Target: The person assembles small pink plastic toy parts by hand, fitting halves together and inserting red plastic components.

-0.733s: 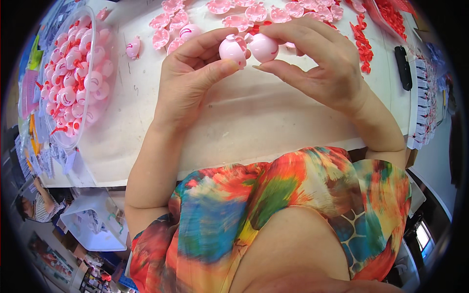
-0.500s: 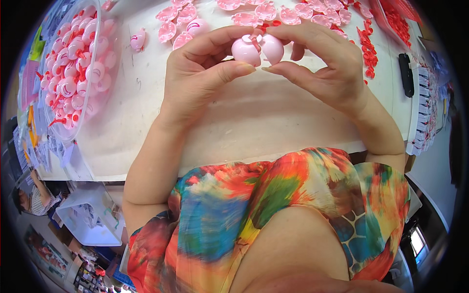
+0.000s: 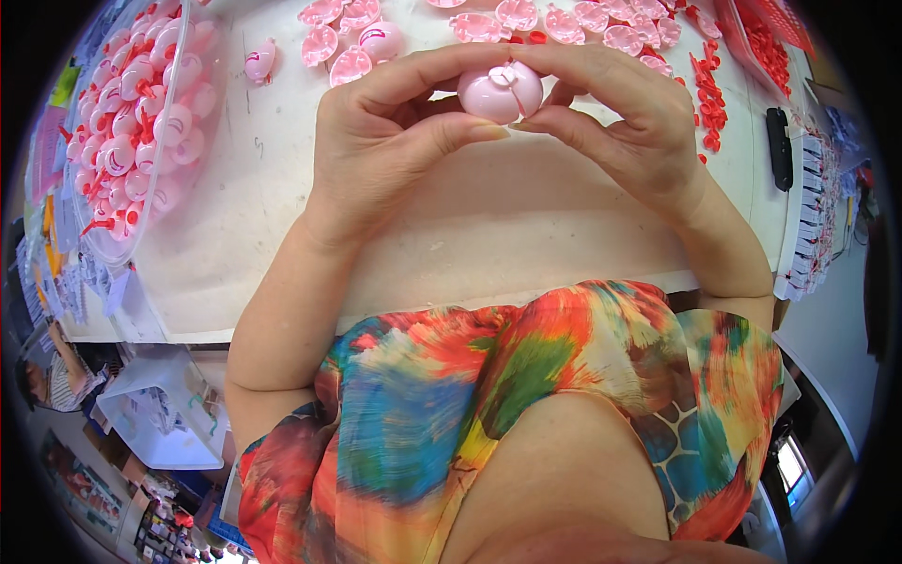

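Two pink half shells sit face to face as one rounded pink plastic shell [image 3: 500, 94], with a seam down its front and small loops at the top. My left hand [image 3: 399, 127] grips its left side between thumb and fingers. From the other side my right hand [image 3: 611, 117] pinches it the same way, both thumb tips near its lower edge. What lies inside the shell is hidden. Beyond my hands, open pink half shells [image 3: 349, 66] show their hollow insides, and a closed pink ball [image 3: 381, 40] stands beside them.
A clear tub [image 3: 150, 211] at left holds many pink balls with red parts. One pink ball [image 3: 260, 62] lies beside it. At right are loose red pieces [image 3: 709, 99], a red-filled tray [image 3: 756, 47], a black tool-like object [image 3: 779, 148] and a white strip-like stack [image 3: 810, 216].
The two pink half shells were apart at the bottom and tilted open; now they are brought together into one closed shape. My right hand has moved slightly left.
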Motion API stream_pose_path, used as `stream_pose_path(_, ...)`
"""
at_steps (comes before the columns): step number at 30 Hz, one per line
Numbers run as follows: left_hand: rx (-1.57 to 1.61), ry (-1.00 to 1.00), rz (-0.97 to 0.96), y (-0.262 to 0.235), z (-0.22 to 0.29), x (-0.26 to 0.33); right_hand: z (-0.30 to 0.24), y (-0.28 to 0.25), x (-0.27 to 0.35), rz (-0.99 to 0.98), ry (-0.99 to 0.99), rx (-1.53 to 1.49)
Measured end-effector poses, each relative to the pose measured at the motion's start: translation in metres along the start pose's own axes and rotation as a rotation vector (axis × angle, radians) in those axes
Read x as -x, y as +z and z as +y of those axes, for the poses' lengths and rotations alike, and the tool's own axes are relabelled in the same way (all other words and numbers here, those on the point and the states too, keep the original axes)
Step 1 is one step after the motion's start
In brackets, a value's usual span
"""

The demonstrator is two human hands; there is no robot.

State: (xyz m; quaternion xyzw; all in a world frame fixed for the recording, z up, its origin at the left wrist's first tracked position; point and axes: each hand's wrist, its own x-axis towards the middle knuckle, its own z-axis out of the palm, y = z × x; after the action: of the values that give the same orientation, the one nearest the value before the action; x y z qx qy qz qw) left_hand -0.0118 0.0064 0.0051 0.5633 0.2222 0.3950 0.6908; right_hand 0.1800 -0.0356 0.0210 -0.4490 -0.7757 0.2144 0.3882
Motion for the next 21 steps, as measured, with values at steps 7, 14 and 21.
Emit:
stream_pose_path(7,-0.032,-0.007,0.008,0.001,-0.001,0.001,-0.006,-0.001,-0.003,-0.006,-0.065,0.086)
stream_pose_path(14,-0.033,0.031,-0.013,-0.001,-0.003,0.000,-0.010,-0.001,-0.004,-0.016,-0.060,0.106)
stream_pose_path(21,-0.070,0.061,-0.049,-0.003,-0.003,0.000,-0.008,-0.004,-0.006,-0.056,-0.037,0.080)
